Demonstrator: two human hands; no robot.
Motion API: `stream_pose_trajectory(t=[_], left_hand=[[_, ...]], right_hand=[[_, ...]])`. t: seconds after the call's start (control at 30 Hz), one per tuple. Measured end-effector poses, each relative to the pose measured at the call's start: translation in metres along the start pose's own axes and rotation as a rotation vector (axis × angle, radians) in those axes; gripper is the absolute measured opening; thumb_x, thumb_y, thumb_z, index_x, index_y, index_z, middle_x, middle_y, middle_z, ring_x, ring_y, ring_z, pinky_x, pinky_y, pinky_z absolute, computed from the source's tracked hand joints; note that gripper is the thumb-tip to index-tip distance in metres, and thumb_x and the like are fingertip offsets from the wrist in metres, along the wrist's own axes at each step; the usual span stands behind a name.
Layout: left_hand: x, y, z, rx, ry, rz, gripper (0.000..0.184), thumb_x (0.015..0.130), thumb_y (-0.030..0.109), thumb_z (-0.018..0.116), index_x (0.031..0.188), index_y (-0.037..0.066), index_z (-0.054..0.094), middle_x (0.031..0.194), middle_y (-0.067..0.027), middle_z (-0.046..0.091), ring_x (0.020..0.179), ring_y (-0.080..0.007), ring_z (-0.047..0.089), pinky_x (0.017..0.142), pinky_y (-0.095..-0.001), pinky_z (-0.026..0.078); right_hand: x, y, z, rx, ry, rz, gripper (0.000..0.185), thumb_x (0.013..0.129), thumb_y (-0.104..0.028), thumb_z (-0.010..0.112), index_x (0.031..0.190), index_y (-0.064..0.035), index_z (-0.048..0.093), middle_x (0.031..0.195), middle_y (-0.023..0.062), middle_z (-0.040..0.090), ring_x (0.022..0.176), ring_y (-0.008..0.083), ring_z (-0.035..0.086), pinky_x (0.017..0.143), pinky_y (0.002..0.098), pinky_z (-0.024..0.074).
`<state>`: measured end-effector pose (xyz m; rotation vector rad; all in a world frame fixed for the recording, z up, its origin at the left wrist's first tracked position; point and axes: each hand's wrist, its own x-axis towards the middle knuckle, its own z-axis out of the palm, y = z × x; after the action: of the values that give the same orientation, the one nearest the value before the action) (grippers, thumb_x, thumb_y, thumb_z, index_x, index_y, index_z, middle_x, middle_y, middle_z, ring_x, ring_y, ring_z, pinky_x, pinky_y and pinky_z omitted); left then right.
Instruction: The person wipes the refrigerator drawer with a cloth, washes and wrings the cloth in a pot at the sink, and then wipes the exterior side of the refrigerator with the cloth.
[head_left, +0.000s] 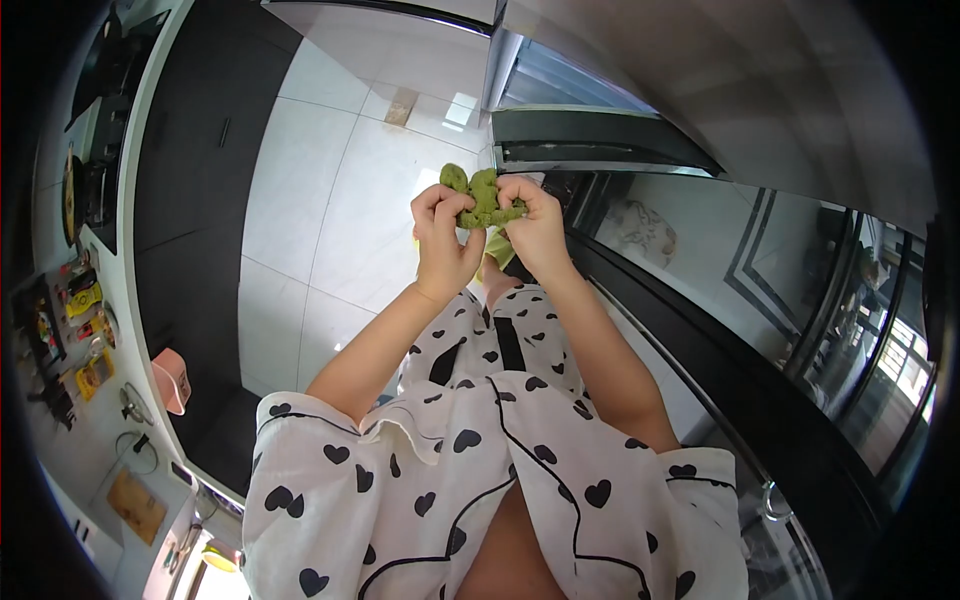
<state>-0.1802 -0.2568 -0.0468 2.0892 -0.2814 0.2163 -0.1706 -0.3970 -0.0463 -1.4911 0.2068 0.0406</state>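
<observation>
Cloth (484, 192) above pale kitchen tiles (290, 200)

From my end, I can't read the small packets (85, 300) on the counter (135, 340); the bottom edge cuts off the shirt (340, 490), and the left hand (441, 235) partly hides the slippers (497, 243).

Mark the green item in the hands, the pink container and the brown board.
Green item (484, 187): head view, its middle lobe.
Pink container (167, 383): head view, its side.
Brown board (137, 505): head view, middle of its face.
</observation>
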Motion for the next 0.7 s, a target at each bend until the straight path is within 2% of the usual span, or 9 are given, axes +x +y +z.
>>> stream_pose_trajectory(t=[0.13,0.2,0.23,0.33,0.37,0.47,0.57,0.67,0.7], left_hand=[[0.014,0.000,0.015,-0.215,0.102,-0.037,0.042,0.067,-0.009,0.063,0.104,0.007,0.052,0.114,-0.0146,0.037,0.110,-0.0317,0.041,0.093,-0.0381,0.040],[0.025,-0.003,0.021,-0.152,-0.008,-0.015,0.040,0.067,-0.009,0.063,0.103,0.007,0.054,0.115,-0.0152,0.038,0.111,-0.0328,0.041,0.094,-0.0391,0.039],[0.028,-0.003,0.024,-0.123,-0.064,-0.005,0.039,0.067,-0.010,0.063,0.102,0.007,0.056,0.116,-0.0155,0.039,0.112,-0.0334,0.041,0.095,-0.0396,0.039],[0.041,0.001,0.032,0.098,-0.043,0.025,0.039,0.068,-0.010,0.062,0.103,0.007,0.059,0.119,-0.0170,0.041,0.109,-0.0348,0.043,0.093,-0.0396,0.042],[0.044,0.001,0.030,0.124,-0.034,0.020,0.040,0.069,-0.008,0.062,0.107,0.006,0.059,0.120,-0.0180,0.044,0.108,-0.0358,0.047,0.088,-0.0377,0.046],[0.044,-0.009,0.029,0.026,-0.073,-0.040,0.038,0.072,-0.005,0.061,0.109,0.005,0.060,0.125,-0.0165,0.048,0.108,-0.0344,0.053,0.085,-0.0366,0.048],[0.043,-0.008,0.029,-0.052,-0.077,-0.121,0.042,0.073,-0.002,0.060,0.114,0.008,0.061,0.124,-0.0153,0.054,0.104,-0.0326,0.058,0.081,-0.0357,0.049],[0.049,-0.013,0.028,-0.081,-0.076,-0.083,0.038,0.075,0.000,0.060,0.113,0.008,0.062,0.125,-0.0145,0.055,0.097,-0.0296,0.062,0.075,-0.0330,0.051],[0.050,-0.013,0.027,-0.093,-0.103,-0.101,0.038,0.076,0.000,0.060,0.112,0.007,0.062,0.125,-0.0146,0.055,0.100,-0.0297,0.060,0.078,-0.0330,0.050]], right_hand=[[-0.002,-0.014,-0.002,-0.415,0.263,-0.244,0.021,0.064,0.012,0.052,0.077,-0.0043,0.053,0.101,0.0125,0.062,0.104,0.0298,0.054,0.090,0.0366,0.0395],[-0.002,-0.025,-0.009,-0.695,0.381,-0.313,0.023,0.065,0.010,0.054,0.081,-0.0066,0.054,0.102,0.0134,0.061,0.107,0.0311,0.052,0.091,0.0398,0.0370],[0.002,-0.018,-0.013,-0.766,0.376,-0.298,0.026,0.068,0.004,0.057,0.090,-0.0086,0.055,0.105,0.0127,0.062,0.112,0.0309,0.050,0.092,0.0425,0.0319],[0.013,-0.021,-0.007,-1.030,0.313,-0.277,0.029,0.069,-0.002,0.060,0.097,-0.0067,0.054,0.104,0.0135,0.062,0.113,0.0326,0.050,0.093,0.0435,0.0298],[0.016,-0.021,-0.004,-1.053,0.303,-0.312,0.032,0.069,-0.008,0.061,0.101,-0.0047,0.055,0.103,0.0146,0.063,0.114,0.0319,0.050,0.093,0.0439,0.0289],[0.029,-0.020,0.002,-1.017,0.235,-0.255,0.032,0.069,-0.009,0.061,0.100,-0.0047,0.055,0.101,0.0155,0.063,0.112,0.0301,0.051,0.090,0.0441,0.0300],[0.045,-0.022,0.006,-1.012,0.238,-0.199,0.028,0.067,-0.006,0.061,0.095,-0.0065,0.056,0.095,0.0108,0.064,0.106,0.0289,0.053,0.086,0.0439,0.0307],[0.054,-0.016,0.007,-0.909,0.259,-0.154,0.026,0.066,-0.003,0.060,0.091,-0.0094,0.057,0.090,0.0076,0.064,0.102,0.0288,0.053,0.085,0.0415,0.0308],[0.056,-0.013,0.007,-0.856,0.260,-0.138,0.026,0.065,-0.001,0.060,0.089,-0.0105,0.057,0.088,0.0065,0.063,0.101,0.0287,0.053,0.084,0.0406,0.0308]])
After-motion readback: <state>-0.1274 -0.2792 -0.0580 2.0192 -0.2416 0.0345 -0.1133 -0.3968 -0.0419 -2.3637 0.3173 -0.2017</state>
